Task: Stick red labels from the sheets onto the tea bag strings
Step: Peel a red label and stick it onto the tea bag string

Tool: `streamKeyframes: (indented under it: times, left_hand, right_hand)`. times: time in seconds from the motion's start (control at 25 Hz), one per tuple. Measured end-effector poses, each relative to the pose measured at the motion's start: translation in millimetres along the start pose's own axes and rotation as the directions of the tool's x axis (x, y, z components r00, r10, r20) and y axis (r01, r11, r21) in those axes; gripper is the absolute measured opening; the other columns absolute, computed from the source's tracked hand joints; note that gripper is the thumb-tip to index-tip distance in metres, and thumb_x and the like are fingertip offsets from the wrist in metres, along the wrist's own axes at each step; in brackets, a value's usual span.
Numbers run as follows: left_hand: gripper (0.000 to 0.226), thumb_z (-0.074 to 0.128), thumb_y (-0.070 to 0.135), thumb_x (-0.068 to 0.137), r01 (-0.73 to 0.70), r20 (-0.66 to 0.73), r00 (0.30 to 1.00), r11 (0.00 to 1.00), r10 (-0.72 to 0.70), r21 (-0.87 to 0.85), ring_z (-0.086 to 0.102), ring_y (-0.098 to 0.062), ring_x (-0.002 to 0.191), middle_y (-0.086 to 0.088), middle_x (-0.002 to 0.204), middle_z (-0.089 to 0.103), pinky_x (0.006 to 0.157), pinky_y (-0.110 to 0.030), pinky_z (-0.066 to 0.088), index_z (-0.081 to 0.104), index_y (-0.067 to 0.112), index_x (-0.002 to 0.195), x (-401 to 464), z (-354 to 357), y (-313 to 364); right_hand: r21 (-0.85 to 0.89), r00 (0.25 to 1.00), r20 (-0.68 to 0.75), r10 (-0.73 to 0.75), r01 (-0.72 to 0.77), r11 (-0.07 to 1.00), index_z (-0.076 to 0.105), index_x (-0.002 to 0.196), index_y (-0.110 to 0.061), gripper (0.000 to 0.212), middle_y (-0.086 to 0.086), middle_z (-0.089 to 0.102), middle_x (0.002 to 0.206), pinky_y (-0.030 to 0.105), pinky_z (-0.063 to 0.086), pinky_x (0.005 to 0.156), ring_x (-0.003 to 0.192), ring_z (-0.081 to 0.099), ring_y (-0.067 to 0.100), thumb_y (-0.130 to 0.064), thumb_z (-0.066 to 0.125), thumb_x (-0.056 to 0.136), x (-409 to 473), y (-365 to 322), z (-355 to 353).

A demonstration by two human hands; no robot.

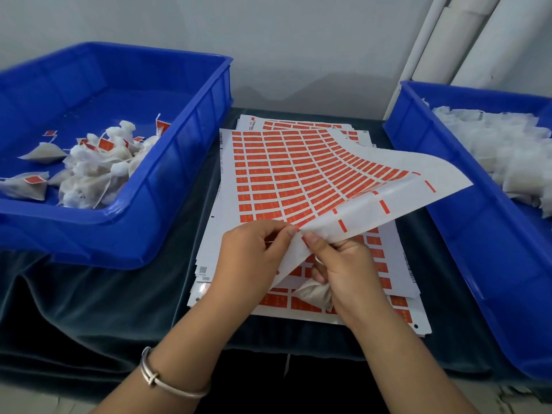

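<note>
Both forearms reach up from bottom of frame. Left hand (pixel 254 258) pinches sheet (pixel 298 174) corner at centre; right hand (pixel 346 270) pinches same lifted corner, curled fingers holding tea bag (pixel 313 291).

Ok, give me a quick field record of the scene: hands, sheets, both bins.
left hand: pinches lifted corner of top label sheet
right hand: pinches same corner, with a tea bag held under its fingers
sheet stack: on dark cloth, between the bins
left bin: tea bags with red labels
right bin: unlabelled tea bags
</note>
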State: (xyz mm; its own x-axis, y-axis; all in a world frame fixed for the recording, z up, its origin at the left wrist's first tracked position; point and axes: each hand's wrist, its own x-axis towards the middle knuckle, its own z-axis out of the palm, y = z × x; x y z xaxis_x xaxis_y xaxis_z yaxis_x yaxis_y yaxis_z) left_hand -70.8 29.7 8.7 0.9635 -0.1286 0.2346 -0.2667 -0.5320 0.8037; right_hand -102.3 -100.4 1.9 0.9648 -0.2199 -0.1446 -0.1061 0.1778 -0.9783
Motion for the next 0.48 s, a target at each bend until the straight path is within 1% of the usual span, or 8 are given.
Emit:
streamKeyframes:
  times: [0.04, 0.12, 0.16, 0.2, 0.28, 0.36, 0.44, 0.48]
  left_hand:
    - [0.022, 0.055, 0.037, 0.09, -0.027, -0.009, 1.0, 0.999, 0.027, 0.022, 0.055, 0.011, 0.072, 0.031, 0.075, 0.054, 0.062, -0.004, 0.043, 0.071, 0.025, 0.098, -0.1, -0.5, -0.3]
    - [0.021, 0.055, 0.035, 0.09, -0.088, -0.017, 0.996, 0.992, 0.09, 0.086, 0.053, 0.009, 0.068, 0.023, 0.078, 0.058, 0.06, -0.003, 0.039, 0.07, 0.023, 0.097, -0.6, -1.1, -1.0]
    - [0.02, 0.054, 0.036, 0.09, -0.1, -0.017, 0.995, 0.989, 0.102, 0.106, 0.051, 0.008, 0.068, 0.02, 0.079, 0.058, 0.061, -0.003, 0.037, 0.069, 0.024, 0.095, -1.0, -0.8, -1.5]
    - [0.017, 0.053, 0.037, 0.09, -0.092, -0.016, 0.995, 0.99, 0.094, 0.109, 0.051, 0.007, 0.068, 0.021, 0.079, 0.057, 0.062, -0.004, 0.036, 0.066, 0.027, 0.093, -1.6, 0.1, -1.9]
    - [0.011, 0.052, 0.039, 0.09, 0.001, -0.023, 1.0, 0.998, 0.0, 0.059, 0.055, 0.005, 0.067, 0.025, 0.075, 0.055, 0.056, -0.005, 0.038, 0.058, 0.036, 0.082, -1.1, 1.2, -1.1]
    - [0.019, 0.052, 0.038, 0.091, 0.172, -0.043, 0.984, 0.984, -0.174, -0.043, 0.058, 0.006, 0.068, 0.025, 0.071, 0.057, 0.045, -0.005, 0.039, 0.054, 0.038, 0.072, 2.4, 2.6, -2.1]
    - [0.022, 0.051, 0.037, 0.093, 0.308, -0.034, 0.948, 0.939, -0.316, -0.154, 0.056, 0.015, 0.069, 0.026, 0.067, 0.061, 0.041, -0.005, 0.038, 0.056, 0.036, 0.071, 6.1, 2.5, -3.3]
    - [0.022, 0.05, 0.037, 0.093, 0.347, -0.02, 0.933, 0.914, -0.359, -0.208, 0.055, 0.018, 0.069, 0.032, 0.068, 0.061, 0.044, -0.006, 0.038, 0.057, 0.036, 0.073, 7.5, 2.2, -3.7]
  right_hand:
    - [0.005, 1.0, 0.0, 0.0, 0.0, 1.0, 0.073, 0.095, -0.023, 0.014, -0.008, 0.065, 0.062, 0.017, 0.037, 0.042, 0.042, 0.043, 0.003, -0.021, 0.065, 0.083, 0.0, 0.1, -0.2]
    - [0.018, 1.0, 0.004, 0.007, -0.007, 1.0, 0.076, 0.086, -0.031, 0.014, -0.005, 0.066, 0.064, 0.018, 0.037, 0.043, 0.043, 0.043, 0.004, -0.022, 0.065, 0.083, -0.8, -0.4, 0.0]
    - [0.019, 1.0, 0.007, 0.01, -0.01, 1.0, 0.076, 0.082, -0.035, 0.016, -0.004, 0.066, 0.065, 0.018, 0.037, 0.043, 0.043, 0.043, 0.004, -0.023, 0.066, 0.082, -1.3, -0.6, 0.3]
    - [0.019, 1.0, 0.007, 0.01, -0.01, 1.0, 0.075, 0.081, -0.037, 0.016, -0.004, 0.066, 0.065, 0.018, 0.038, 0.043, 0.043, 0.043, 0.004, -0.024, 0.066, 0.081, -1.8, -0.8, 0.4]
    - [0.017, 1.0, 0.004, 0.005, -0.005, 1.0, 0.075, 0.082, -0.034, 0.012, -0.005, 0.064, 0.061, 0.017, 0.039, 0.043, 0.042, 0.044, 0.004, -0.026, 0.067, 0.08, -2.5, -1.0, 0.1]
    - [0.013, 1.0, -0.006, 0.003, -0.003, 1.0, 0.074, 0.088, -0.029, 0.011, -0.01, 0.063, 0.059, 0.015, 0.04, 0.043, 0.042, 0.048, 0.002, -0.027, 0.067, 0.079, -3.2, -0.8, -0.3]
    - [0.007, 1.0, -0.015, 0.006, -0.006, 1.0, 0.071, 0.094, -0.025, 0.02, -0.012, 0.062, 0.056, 0.014, 0.04, 0.043, 0.041, 0.048, 0.002, -0.031, 0.067, 0.075, -4.1, -0.5, -1.6]
    - [0.005, 1.0, -0.017, 0.01, -0.01, 1.0, 0.071, 0.095, -0.023, 0.026, -0.011, 0.06, 0.053, 0.015, 0.039, 0.043, 0.04, 0.045, 0.002, -0.034, 0.067, 0.072, -4.6, -0.3, -2.3]
